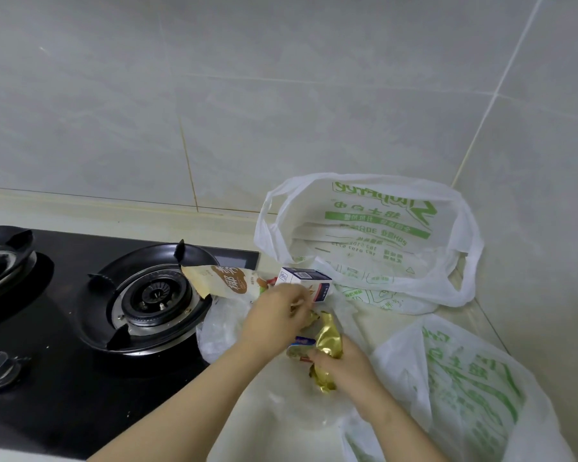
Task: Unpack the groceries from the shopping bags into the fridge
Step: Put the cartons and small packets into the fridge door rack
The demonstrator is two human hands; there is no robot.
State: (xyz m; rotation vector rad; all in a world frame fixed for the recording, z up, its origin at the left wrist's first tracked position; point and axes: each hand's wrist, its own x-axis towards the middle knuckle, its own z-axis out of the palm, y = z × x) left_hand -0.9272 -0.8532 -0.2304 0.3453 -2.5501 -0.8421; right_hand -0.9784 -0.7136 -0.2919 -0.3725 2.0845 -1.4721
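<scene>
My right hand (346, 365) grips a crinkled gold foil packet (329, 340) together with a small blue-lidded pack (301, 345), low over the counter. The fingers of my left hand (276, 316) are curled at the gold packet's upper end and seem to pinch it. Just behind that hand lies a white and dark blue carton (306, 281). A beige packet with brown characters (226, 280) lies left of the carton, overhanging the burner. An open white shopping bag with green print (364, 235) stands behind them. A second such bag (464, 388) lies at the front right. No fridge is in view.
A black gas hob (47, 328) with a burner (154, 295) fills the left side. A clear plastic bag (219, 331) lies crumpled under my left wrist. Tiled walls close the counter at the back and right, meeting in a corner behind the bags.
</scene>
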